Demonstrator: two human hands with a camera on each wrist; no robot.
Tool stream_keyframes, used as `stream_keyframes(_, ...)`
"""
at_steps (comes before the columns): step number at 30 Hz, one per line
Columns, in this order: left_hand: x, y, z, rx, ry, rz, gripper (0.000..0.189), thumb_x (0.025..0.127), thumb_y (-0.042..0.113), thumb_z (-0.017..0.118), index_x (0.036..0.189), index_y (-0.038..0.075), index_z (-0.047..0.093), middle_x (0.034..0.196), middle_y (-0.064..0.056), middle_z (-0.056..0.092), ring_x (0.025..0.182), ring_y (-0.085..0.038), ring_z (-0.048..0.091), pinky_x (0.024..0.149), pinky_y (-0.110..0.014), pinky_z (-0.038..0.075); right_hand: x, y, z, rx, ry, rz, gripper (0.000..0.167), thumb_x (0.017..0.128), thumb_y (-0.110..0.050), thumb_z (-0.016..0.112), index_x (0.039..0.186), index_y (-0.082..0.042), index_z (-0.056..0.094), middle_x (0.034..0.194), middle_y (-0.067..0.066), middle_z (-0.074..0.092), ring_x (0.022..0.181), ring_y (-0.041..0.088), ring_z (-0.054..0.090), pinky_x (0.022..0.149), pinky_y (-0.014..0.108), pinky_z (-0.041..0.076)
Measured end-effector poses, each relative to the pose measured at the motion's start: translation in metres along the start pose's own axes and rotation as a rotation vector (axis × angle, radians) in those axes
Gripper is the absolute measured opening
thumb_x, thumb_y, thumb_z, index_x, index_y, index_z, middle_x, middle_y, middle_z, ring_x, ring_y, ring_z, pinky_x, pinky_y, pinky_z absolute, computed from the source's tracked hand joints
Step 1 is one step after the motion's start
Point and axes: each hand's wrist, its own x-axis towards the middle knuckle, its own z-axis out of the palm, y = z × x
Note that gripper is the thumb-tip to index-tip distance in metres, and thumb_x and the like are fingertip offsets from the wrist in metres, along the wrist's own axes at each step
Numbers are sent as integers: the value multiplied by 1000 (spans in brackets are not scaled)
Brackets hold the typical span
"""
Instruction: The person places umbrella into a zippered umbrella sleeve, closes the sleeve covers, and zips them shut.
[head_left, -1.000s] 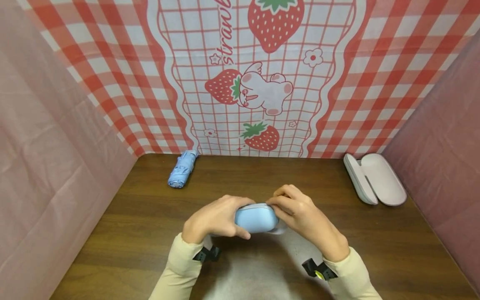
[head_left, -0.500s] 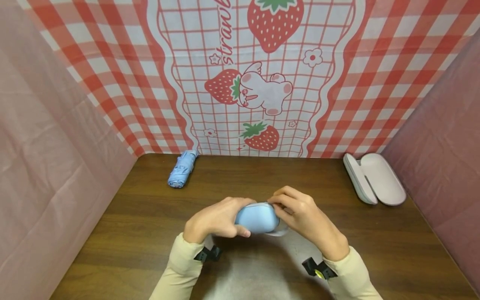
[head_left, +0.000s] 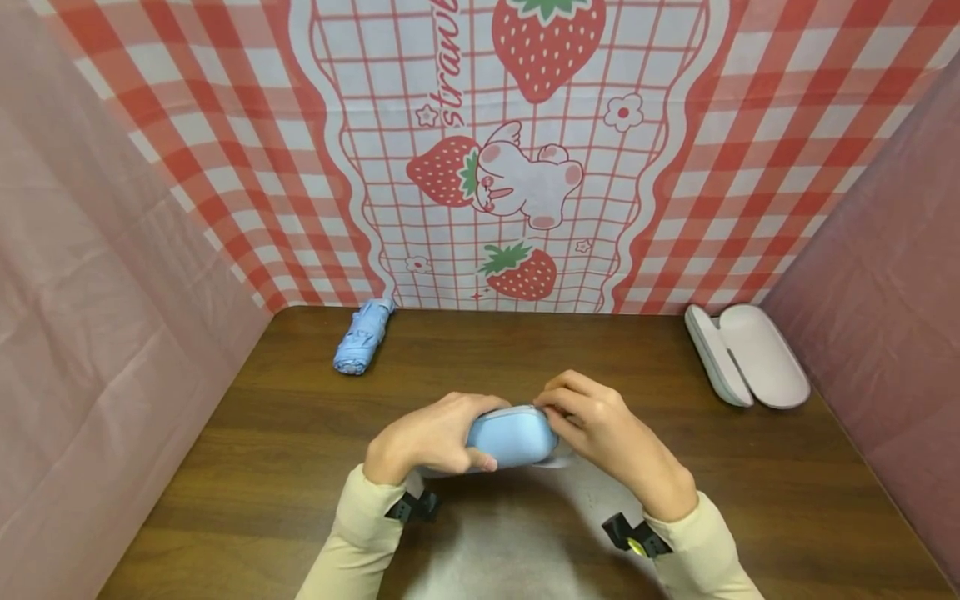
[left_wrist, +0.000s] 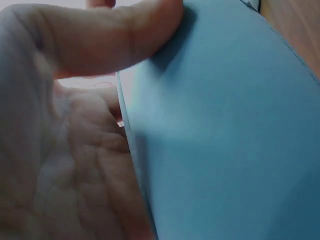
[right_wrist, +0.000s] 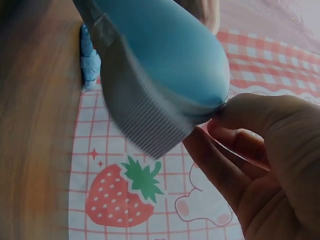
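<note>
Through the head camera I see the blue case (head_left: 513,437) held up over the table (head_left: 300,467), midway between its left and right edges. My left hand (head_left: 438,433) grips one end, and my right hand (head_left: 600,429) pinches at the other beside the seam; I cannot tell exactly what lies between its fingertips. Around them, a folded blue umbrella (head_left: 363,337) lies at the far edge toward the far left corner, and an open pale case (head_left: 772,362) sits by the far right corner, its two halves side by side. Both are well apart from my hands. A strawberry-print cloth (head_left: 525,167) rises behind the far edge. My hands cover both ends of the blue case from above. The left wrist view shows me the thumb (left_wrist: 115,40) lying across its smooth face, while the right wrist view plainly shows a grey ribbed strap (right_wrist: 145,110), only a pale blur from the head, partly covering the blue side.
</note>
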Motion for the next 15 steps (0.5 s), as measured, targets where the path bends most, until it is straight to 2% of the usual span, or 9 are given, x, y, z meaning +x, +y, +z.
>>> stream_keyframes(7, 1, -1, 0, -8, 10, 15, 66, 81, 35, 86, 138, 15, 61, 118, 1, 71, 96, -9, 64, 82, -27, 53, -2, -3, 1, -45, -41, 28, 22, 79, 11, 80, 97, -2, 75, 99, 4, 68, 86, 14, 69, 74, 21, 59)
stream_keyframes(15, 3, -2, -1, -17, 2, 21, 64, 81, 33, 87, 137, 15, 62, 118, 0, 71, 94, -9, 64, 81, -26, 53, -3, -6, -1, -88, -54, 38, 23, 79, 9, 82, 99, -2, 76, 100, 5, 67, 88, 15, 68, 73, 22, 59)
